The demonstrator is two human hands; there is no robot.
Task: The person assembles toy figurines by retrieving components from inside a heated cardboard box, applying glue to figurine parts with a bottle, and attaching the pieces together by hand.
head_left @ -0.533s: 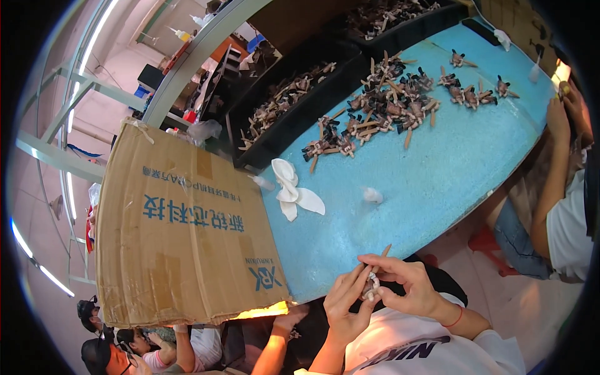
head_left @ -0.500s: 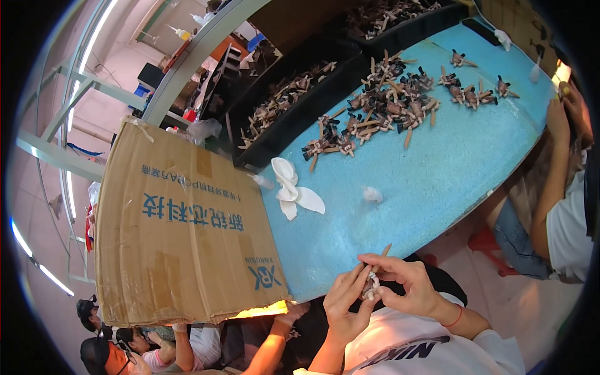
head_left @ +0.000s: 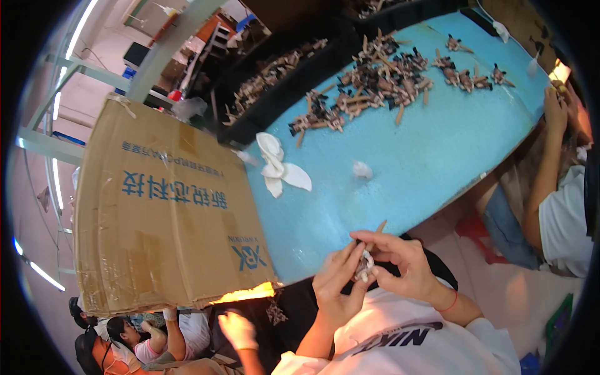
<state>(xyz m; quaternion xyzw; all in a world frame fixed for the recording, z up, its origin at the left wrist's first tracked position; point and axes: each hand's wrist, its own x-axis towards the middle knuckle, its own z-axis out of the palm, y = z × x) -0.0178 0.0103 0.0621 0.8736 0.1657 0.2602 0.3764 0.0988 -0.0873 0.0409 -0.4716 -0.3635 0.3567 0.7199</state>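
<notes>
Both my hands are closed on one small painted figurine (head_left: 364, 269), held just beyond the near edge of the blue table. My left hand (head_left: 335, 284) grips its left side with thumb and fingers. From the other side, my right hand (head_left: 406, 265) pinches it, index finger laid across the top. A light brown stick (head_left: 382, 225) pokes up past the right fingers. Part of the figurine is hidden by my fingers. On the table beyond lie a small translucent bottle (head_left: 361, 169) and a white cloth (head_left: 273, 165).
A heap of similar figurines (head_left: 387, 84) covers the table's far part, beside black bins (head_left: 331, 65) holding more. A large cardboard sheet or box (head_left: 169, 231) stands at the left. One co-worker's hands (head_left: 555, 115) are at the right; another person's hand (head_left: 239, 330) is at lower left.
The view has shifted, so the table's things sit higher and further left. My hands keep hold of the figurine. The co-worker's hand at lower left has moved away from the cardboard's lower edge.
</notes>
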